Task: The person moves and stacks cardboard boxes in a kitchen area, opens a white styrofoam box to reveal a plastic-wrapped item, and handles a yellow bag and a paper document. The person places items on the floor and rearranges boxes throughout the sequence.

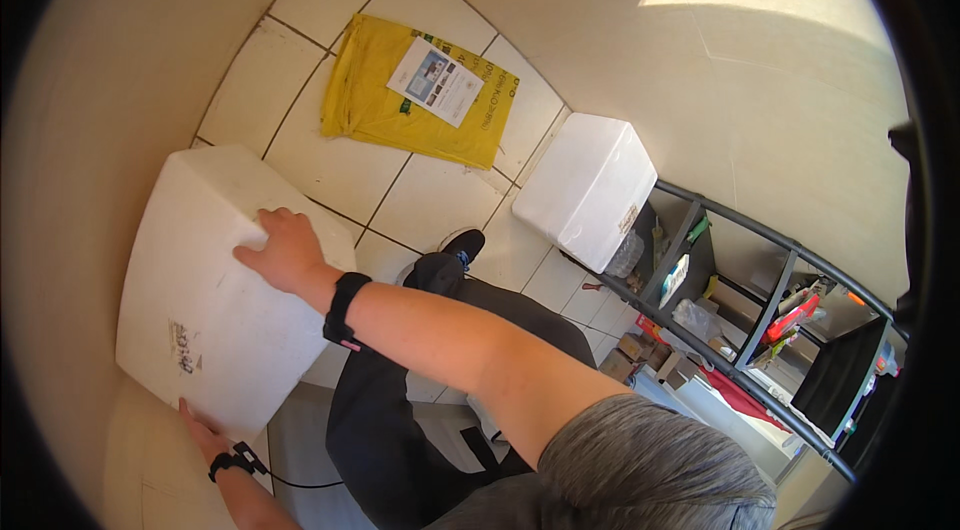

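Observation:
A large white foam box (217,267) with dark writing on its side stands tilted against the wall at the left. My right hand (285,249) lies over one of its edges, fingers bent around that edge. Lower down, my left hand (201,431) presses against the box's near bottom corner, and part of its fingers is hidden. The two hands hold the box between them. Each wrist wears a black band, and a cable runs from the left one.
A yellow plastic sack (360,95) with a printed sheet (437,82) on it lies on the tiled floor. Another white foam box (592,177) sits at the end of a black metal shelf rack (757,245) holding mixed items. Small cardboard boxes (637,346) are below.

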Demonstrator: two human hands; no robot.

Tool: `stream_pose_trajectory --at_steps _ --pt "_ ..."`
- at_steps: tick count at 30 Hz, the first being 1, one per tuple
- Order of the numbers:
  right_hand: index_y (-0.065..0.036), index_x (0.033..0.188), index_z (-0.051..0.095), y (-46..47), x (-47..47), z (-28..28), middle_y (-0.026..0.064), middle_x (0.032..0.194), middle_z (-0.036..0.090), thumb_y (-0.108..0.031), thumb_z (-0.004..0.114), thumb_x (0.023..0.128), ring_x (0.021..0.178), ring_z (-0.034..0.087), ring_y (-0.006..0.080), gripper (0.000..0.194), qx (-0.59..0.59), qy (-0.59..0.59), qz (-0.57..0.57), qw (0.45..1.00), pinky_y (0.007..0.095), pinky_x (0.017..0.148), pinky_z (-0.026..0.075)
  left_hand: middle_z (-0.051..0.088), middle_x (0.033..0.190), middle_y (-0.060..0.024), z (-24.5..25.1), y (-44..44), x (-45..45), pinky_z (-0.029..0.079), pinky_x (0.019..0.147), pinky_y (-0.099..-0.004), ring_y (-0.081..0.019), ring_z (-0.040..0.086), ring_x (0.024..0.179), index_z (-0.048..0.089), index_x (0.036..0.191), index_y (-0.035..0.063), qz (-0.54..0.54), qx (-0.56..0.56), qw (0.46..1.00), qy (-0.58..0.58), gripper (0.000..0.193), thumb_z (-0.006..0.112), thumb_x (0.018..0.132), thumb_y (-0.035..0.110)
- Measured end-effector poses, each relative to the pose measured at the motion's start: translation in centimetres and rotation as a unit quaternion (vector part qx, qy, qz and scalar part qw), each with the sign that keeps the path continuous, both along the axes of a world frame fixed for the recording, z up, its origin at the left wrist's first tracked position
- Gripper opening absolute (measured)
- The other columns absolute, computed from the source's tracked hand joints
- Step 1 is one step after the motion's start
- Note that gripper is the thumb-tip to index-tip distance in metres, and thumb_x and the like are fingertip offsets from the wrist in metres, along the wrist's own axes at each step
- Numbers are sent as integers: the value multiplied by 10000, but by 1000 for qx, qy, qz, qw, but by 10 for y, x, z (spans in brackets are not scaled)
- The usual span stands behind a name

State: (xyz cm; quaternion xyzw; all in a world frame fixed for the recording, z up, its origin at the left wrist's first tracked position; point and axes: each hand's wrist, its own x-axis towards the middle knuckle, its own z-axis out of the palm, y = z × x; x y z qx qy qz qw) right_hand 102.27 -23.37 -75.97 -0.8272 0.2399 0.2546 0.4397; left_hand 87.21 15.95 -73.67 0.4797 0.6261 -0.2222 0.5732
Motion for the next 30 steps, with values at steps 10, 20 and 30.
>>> stream_pose_trajectory --at_steps 10,20,30 --pt "-29 1192 565 -33 -21 -46 176 1137 570 -402 690 739 1018 536 307 600 169 67 -15 983 374 876 453 505 1273 -94 -34 25 -31 369 986 -347 -223 473 1145 477 1278 10 -137 125 981 63 555 598 877 374" --pt "-37 1226 528 -310 -61 -120 179 1179 577 -403 708 701 1102 540 335 665 -285 211 152 922 395 916 455 229 1484 -205 18 -171 56 262 1090 -417 -337 266 1353 270 1435 50 -594 249 736 -209 899 770 694 140" --pt "-45 1387 341 -413 -64 -179 216 1364 411 -407 765 668 1238 429 343 910 -362 169 83 913 406 995 401 106 1527 -181 9 -223 61 231 1114 -436 -363 177 1385 232 1461 106 -682 296 659 -111 1073 824 566 107"
